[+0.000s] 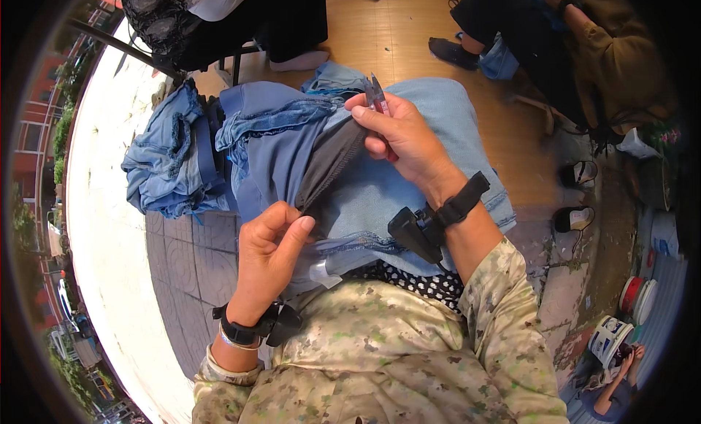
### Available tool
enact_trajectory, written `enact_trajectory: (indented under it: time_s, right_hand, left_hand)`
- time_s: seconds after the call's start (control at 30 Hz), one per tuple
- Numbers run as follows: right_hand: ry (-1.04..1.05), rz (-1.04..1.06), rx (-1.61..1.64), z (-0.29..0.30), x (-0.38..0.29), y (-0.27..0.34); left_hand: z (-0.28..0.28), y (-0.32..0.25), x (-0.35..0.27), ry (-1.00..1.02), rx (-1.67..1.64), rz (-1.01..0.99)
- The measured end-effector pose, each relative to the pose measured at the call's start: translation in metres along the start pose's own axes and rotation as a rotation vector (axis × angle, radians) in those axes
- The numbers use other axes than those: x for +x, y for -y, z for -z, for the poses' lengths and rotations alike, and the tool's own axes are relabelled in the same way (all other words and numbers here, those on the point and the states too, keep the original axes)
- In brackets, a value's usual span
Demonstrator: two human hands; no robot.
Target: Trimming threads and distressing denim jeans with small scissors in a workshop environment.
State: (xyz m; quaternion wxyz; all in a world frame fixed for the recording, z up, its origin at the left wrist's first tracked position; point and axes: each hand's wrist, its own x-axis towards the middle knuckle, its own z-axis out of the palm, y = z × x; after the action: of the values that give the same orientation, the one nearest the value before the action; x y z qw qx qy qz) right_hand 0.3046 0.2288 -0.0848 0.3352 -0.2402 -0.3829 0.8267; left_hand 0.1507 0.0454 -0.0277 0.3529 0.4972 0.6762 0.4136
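My left hand [274, 243] pinches one end of a dark grey fabric edge [334, 156] between thumb and forefinger. Across from it, my right hand [405, 139] holds the other end of that edge, and thread snips [376, 95] with pointed metal blades are also gripped there, blades pointing away from me. The dark edge stretches slantwise between both hands. Blue fabric [285, 156] adjoins it on the left, and a light blue denim garment [438, 117] lies spread across my lap. Straps with small black devices circle both wrists.
A pile of denim pieces [164, 156] lies at the left. One seated person [290, 19] is at the top left, another [619, 68] at the top right. Sandals [575, 219] stand on the floor at the right, near plastic buckets [608, 336]. A further person appears at the lower right.
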Motion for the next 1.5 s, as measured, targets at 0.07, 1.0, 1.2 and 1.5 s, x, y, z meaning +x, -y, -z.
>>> enact_trajectory:
  time_s: [0.07, 1.0, 1.2, 1.5]
  right_hand:
    - [0.046, 0.051, -0.006, -0.004, -0.001, 0.002]
    - [0.101, 0.309, -0.919, -0.042, -0.151, 0.002]
    - [-0.415, 0.250, -0.769, 0.019, -0.206, 0.021]
    - [-0.616, 0.216, -1.017, 0.057, -0.238, 0.003]
  left_hand:
    - [0.002, -0.005, -0.002, -0.032, -0.081, 0.033]
    - [0.009, -0.006, -0.001, 0.110, -0.205, -0.039]
    - [0.030, 0.010, -0.035, -0.053, -0.182, -0.082]
    - [0.072, 0.063, -0.069, -0.299, -0.056, -0.011]
